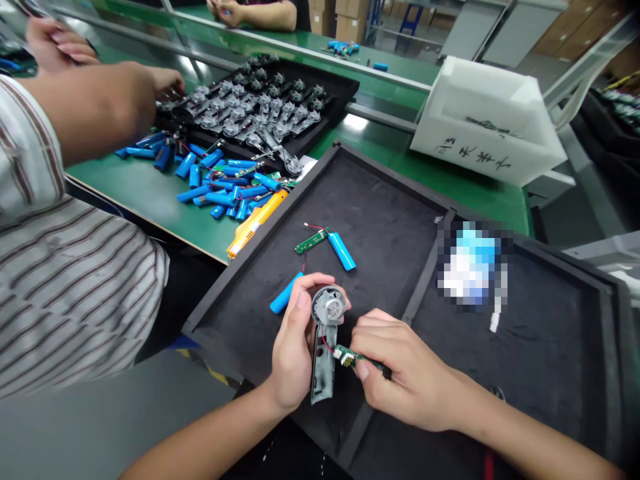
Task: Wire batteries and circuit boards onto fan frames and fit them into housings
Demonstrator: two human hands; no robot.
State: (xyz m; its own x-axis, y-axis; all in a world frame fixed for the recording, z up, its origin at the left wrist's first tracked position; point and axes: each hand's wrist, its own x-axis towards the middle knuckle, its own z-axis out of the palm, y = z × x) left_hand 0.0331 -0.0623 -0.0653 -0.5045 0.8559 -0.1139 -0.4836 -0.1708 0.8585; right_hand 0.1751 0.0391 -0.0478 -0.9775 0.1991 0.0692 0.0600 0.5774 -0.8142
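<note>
My left hand [295, 353] is closed around a grey handheld fan housing [324, 373], its round impeller [330, 307] facing up. Between the thumb and fingers of my right hand [395, 367] is a small green circuit board [345, 355] with a white connector. A thin red wire runs from the board into the housing. Just beyond my hands, on the black divided tray [385, 200], lie two blue cylindrical batteries, one at the right [342, 250] and one at the left [286, 293]. Another circuit board [311, 241] is wired between them.
A co-worker's arm [95, 107] reaches over a black tray of grey fan housings [260, 107]. Blue batteries [225, 187] are heaped beside a yellow tool [257, 223]. At the back right stands a white bin [490, 120]. A white cable [496, 313] lies in the right compartment.
</note>
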